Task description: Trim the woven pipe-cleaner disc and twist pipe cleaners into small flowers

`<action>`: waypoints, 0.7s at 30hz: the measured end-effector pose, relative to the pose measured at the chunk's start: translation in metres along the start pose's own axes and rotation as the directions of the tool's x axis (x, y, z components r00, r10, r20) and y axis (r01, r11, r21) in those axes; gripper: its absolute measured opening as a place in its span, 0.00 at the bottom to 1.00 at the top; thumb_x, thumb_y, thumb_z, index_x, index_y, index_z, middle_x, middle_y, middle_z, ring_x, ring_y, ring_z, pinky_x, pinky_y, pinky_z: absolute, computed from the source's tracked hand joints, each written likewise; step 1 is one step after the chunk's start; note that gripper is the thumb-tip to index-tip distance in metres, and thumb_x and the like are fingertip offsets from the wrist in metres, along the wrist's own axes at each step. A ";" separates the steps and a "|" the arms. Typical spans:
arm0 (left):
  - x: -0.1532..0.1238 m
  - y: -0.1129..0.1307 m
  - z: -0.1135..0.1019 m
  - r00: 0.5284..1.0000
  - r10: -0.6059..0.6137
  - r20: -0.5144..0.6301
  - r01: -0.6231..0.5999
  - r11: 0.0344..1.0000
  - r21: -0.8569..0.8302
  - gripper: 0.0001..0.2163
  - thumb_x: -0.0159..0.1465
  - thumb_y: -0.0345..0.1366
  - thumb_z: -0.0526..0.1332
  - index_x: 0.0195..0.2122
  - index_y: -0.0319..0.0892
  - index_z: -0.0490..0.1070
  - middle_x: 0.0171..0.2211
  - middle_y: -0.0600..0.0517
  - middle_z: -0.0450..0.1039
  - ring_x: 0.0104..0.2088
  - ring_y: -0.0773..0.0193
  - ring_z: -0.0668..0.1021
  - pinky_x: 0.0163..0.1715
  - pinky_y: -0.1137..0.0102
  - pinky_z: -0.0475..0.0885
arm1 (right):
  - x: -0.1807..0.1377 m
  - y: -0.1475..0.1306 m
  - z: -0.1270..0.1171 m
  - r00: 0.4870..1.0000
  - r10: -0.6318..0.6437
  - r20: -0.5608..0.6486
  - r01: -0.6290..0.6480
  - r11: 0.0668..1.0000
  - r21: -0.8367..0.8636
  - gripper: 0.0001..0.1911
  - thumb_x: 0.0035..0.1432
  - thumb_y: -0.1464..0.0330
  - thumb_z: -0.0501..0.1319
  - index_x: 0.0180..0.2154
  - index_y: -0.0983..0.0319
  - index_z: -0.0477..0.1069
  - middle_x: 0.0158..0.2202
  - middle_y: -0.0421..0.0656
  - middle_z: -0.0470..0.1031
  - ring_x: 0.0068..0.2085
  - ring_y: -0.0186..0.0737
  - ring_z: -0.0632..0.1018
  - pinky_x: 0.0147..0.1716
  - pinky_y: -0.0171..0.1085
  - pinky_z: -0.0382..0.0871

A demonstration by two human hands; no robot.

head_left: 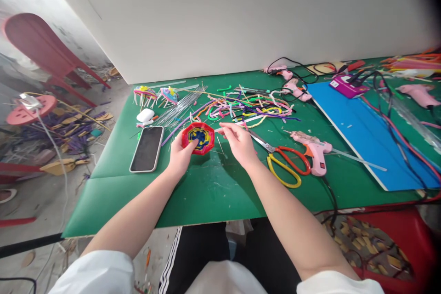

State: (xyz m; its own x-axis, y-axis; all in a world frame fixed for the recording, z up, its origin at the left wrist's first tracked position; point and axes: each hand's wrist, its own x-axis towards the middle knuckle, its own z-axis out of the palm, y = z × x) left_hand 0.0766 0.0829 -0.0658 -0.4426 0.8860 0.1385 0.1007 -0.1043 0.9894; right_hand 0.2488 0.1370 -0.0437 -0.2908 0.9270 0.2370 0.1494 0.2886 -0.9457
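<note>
My left hand (179,155) grips a small octagonal pipe-cleaner piece (208,138), its thumb pressed on the middle. The piece has a red rim, with yellow and dark blue rings inside. Just to its right is my right hand (240,145), thumb and fingers pinched together; what they hold, if anything, is too small to make out. Loose coloured pipe cleaners (237,106) lie in a tangle behind both hands. Scissors (289,165) with red and yellow handles lie beside my right hand, blades partly hidden behind it. A phone (147,149) lies left of my left hand.
Two fringed colourful pieces (168,95) and thin clear strands (184,105) lie at the back left. A pink glue gun (315,149) with its cord lies right, beside a blue board (365,147) bearing a purple power box (347,85). A white panel (220,18) stands behind.
</note>
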 end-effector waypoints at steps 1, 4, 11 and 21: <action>-0.001 0.001 0.000 0.999 0.034 0.015 -0.035 0.998 0.052 0.18 0.53 0.35 0.64 0.46 0.42 0.70 0.41 0.49 0.75 0.42 0.58 0.77 0.43 0.63 0.74 | 0.000 -0.002 -0.002 0.999 0.034 0.003 -0.034 0.997 0.064 0.15 0.60 0.63 0.53 0.44 0.61 0.72 0.40 0.45 0.79 0.42 0.38 0.79 0.41 0.38 0.73; -0.006 0.005 0.001 0.986 0.139 0.091 -0.154 0.970 0.188 0.16 0.55 0.34 0.62 0.46 0.42 0.70 0.42 0.49 0.75 0.43 0.59 0.76 0.46 0.63 0.72 | -0.003 -0.009 -0.001 0.998 0.056 0.008 -0.056 0.997 0.061 0.14 0.56 0.62 0.58 0.41 0.61 0.74 0.41 0.44 0.79 0.42 0.39 0.78 0.41 0.38 0.74; -0.014 0.014 0.004 0.963 0.176 0.202 -0.234 0.921 0.313 0.15 0.57 0.33 0.60 0.46 0.40 0.69 0.43 0.48 0.75 0.43 0.59 0.77 0.46 0.63 0.72 | -0.006 -0.010 0.006 0.995 -0.094 0.044 0.100 0.984 -0.151 0.11 0.57 0.68 0.57 0.41 0.59 0.74 0.40 0.42 0.79 0.42 0.39 0.78 0.44 0.39 0.72; -0.015 0.024 0.001 0.930 0.003 0.367 -0.133 0.936 0.327 0.15 0.58 0.41 0.60 0.44 0.41 0.72 0.36 0.50 0.76 0.35 0.61 0.77 0.37 0.69 0.72 | -0.011 -0.010 0.004 0.951 -0.238 0.196 0.303 0.839 -0.453 0.13 0.60 0.72 0.52 0.42 0.61 0.73 0.42 0.45 0.77 0.45 0.40 0.76 0.47 0.38 0.69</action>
State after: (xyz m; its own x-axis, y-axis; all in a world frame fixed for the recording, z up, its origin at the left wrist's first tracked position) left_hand 0.0869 0.0679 -0.0441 -0.0838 0.9897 0.1162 0.4445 -0.0672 0.8933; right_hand 0.2469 0.1230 -0.0375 -0.4977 0.7659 0.4071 0.4647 0.6318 -0.6204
